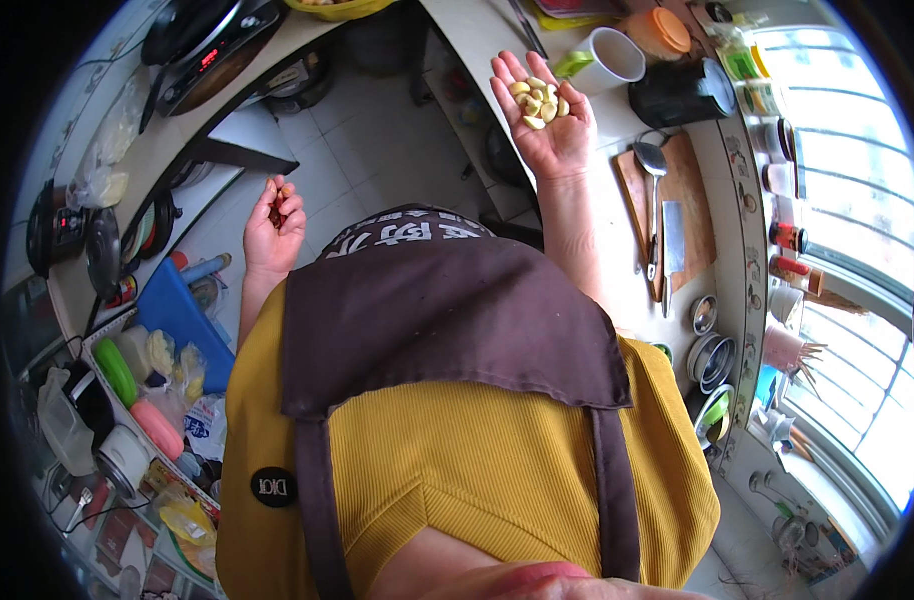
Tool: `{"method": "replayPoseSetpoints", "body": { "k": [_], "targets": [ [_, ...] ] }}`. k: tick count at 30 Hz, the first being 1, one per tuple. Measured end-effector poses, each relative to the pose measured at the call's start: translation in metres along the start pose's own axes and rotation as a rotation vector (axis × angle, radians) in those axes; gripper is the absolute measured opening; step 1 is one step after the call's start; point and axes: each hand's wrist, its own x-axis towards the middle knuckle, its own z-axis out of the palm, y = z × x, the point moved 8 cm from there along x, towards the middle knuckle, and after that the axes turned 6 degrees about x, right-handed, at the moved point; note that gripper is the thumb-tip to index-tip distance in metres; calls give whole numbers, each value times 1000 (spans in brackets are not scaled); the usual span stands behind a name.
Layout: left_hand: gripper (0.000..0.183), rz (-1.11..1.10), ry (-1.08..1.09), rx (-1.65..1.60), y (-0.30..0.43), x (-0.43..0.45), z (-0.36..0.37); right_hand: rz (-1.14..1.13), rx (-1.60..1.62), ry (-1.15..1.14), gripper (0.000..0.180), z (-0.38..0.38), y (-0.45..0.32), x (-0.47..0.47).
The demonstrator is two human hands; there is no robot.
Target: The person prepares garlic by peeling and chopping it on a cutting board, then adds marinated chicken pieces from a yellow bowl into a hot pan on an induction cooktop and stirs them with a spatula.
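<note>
My right hand [548, 131] is palm up over the inner edge of the right counter, fingers spread, with several peeled garlic cloves [539, 103] resting in it. A white mug [614, 60] with a green handle stands just beyond its fingers. On the other side, my left hand [275, 232] is raised over the floor gap, its fingers curled around small dark red pieces [278, 210]. These look like dried chillies, but the fingers hide most of them. A dark brown apron [449, 322] covers my front.
On the right counter [607, 202], a wooden cutting board [689, 217] carries a metal spatula [652, 169] and a cleaver [673, 240]. Beside the mug lies a dark pitcher [674, 94]. An induction cooker [220, 56] with a pan sits at upper left. Below is a blue plastic bin [179, 315].
</note>
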Motion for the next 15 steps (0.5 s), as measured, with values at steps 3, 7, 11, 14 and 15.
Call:
{"method": "replayPoseSetpoints", "body": {
  "k": [3,7,11,14,15],
  "targets": [
    [14,5,6,-29,18,-5,-19,6,-103,178,40,-24,22,13],
    [13,35,54,-75,42,-9,-44,240,-197,186,32,-57,57,30],
    [13,63,102,-90,52,-11,-63,307,-355,437,25,-87,91,24],
    [13,81,138,-99,56,-11,-72,523,-383,387,24,-92,121,29],
    [13,89,161,-100,58,-12,-72,556,-399,378,24,-89,129,30]
  ]
}}
